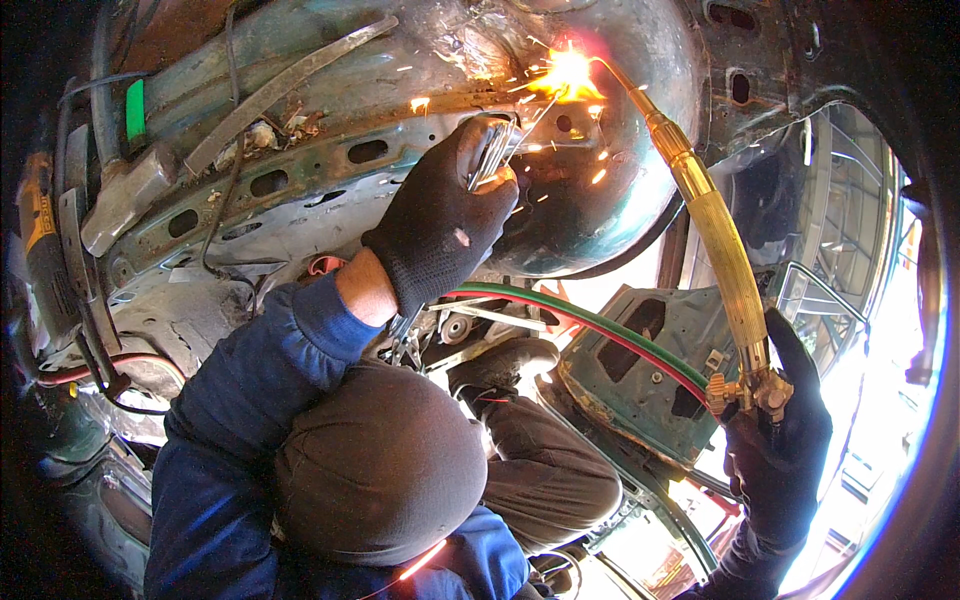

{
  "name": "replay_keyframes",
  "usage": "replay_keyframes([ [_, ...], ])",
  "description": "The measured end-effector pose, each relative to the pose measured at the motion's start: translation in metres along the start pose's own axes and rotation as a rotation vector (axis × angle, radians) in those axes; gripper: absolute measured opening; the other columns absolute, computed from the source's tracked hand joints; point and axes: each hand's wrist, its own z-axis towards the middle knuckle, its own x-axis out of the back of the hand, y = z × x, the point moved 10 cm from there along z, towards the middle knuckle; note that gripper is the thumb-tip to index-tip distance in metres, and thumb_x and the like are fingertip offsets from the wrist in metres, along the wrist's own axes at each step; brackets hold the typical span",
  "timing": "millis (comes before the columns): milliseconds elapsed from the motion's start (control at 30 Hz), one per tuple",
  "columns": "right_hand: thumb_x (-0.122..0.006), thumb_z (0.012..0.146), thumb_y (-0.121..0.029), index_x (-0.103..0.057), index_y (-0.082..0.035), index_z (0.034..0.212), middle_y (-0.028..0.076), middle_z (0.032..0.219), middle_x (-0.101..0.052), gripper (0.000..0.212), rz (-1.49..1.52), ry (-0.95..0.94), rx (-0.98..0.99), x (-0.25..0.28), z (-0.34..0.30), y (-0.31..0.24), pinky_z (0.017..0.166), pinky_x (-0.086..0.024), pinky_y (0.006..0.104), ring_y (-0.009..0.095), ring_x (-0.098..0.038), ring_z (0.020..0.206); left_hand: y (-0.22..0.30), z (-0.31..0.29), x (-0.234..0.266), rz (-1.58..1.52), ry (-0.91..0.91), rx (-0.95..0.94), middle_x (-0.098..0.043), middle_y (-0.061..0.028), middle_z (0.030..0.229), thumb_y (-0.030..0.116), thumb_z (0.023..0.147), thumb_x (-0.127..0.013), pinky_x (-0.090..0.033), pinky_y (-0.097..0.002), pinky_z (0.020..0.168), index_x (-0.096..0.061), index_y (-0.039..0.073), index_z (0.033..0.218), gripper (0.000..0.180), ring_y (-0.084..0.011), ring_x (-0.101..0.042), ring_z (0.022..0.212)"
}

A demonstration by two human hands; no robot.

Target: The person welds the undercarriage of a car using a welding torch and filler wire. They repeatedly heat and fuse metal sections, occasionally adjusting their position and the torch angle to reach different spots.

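My left hand (445, 215), in a dark knit glove, is closed round a small bundle of thin metal welding rods (490, 155). One rod sticks out toward the bright flame (567, 76) on the metal. My right hand (785, 455), also in a dark glove, grips a brass gas welding torch (722, 240) at its lower end, by the valves. The torch's thin tip bends up and left to the flame. Orange sparks fly around the rounded, dark green metal body (600, 215). Red and green hoses (610, 328) reach the torch's valve end.
A hammer (130, 200), a flat metal bar (290, 90) and an orange-and-black power tool (42, 220) rest on the metalwork at left. A loose metal panel (590, 370) lies below the hoses. A dark trouser leg (550, 475) and shoe (505, 362) show at lower middle.
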Motion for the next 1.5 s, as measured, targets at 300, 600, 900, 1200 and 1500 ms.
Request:
replay_keyframes([
  [300,-0.063,0.079,0.018,-0.050,-0.003,0.161,0.019,0.134,-0.072,0.086,0.073,-0.016,-0.124,-0.002,-0.001,0.002,0.080,-0.062,0.0268,0.014,-0.073,0.094,-0.002,-0.003,0.001,0.090,0.038,-0.094,-0.072,-0.0232,0.124,0.020,0.103,-0.065,-0.055,-0.0434,0.101,-0.061,0.000,0.137,0.039,-0.0364,-0.072,0.114],
  [600,-0.064,0.080,0.016,-0.051,-0.002,0.160,0.018,0.133,-0.072,0.083,0.054,-0.054,-0.110,-0.001,-0.002,0.001,0.080,-0.060,0.0263,0.014,-0.072,0.092,0.004,-0.002,0.000,0.135,-0.022,-0.077,-0.073,-0.0211,0.131,0.019,0.105,-0.063,-0.054,-0.0431,0.105,-0.061,0.002,0.140,0.040,-0.0321,-0.072,0.120],
  [900,-0.064,0.084,0.013,-0.052,-0.003,0.160,0.016,0.128,-0.073,0.078,0.012,0.039,-0.080,-0.001,0.000,0.003,0.071,-0.056,0.0234,0.009,-0.066,0.081,-0.006,0.000,-0.004,-0.014,-0.034,0.077,-0.073,-0.0204,0.127,0.014,0.105,-0.061,-0.056,-0.0398,0.101,-0.061,0.002,0.141,0.038,-0.0278,-0.073,0.116],
  [1200,-0.061,0.082,0.014,-0.052,-0.003,0.160,0.014,0.121,-0.074,0.080,0.013,0.027,-0.078,0.000,0.000,0.007,0.065,-0.054,0.0226,0.007,-0.064,0.075,-0.004,0.001,-0.003,-0.020,-0.018,0.026,-0.073,-0.0210,0.127,0.014,0.103,-0.064,-0.055,-0.0400,0.104,-0.061,0.000,0.140,0.040,-0.0275,-0.073,0.116],
  [1500,-0.060,0.077,0.014,-0.051,-0.001,0.160,0.020,0.138,-0.070,0.084,0.000,-0.034,-0.111,0.000,0.001,0.002,0.094,-0.061,0.0315,0.020,-0.074,0.110,-0.007,0.002,-0.002,-0.034,0.038,-0.023,-0.072,-0.0250,0.108,0.020,0.101,-0.068,-0.058,-0.0430,0.088,-0.060,-0.004,0.133,0.041,-0.0353,-0.073,0.096],
])
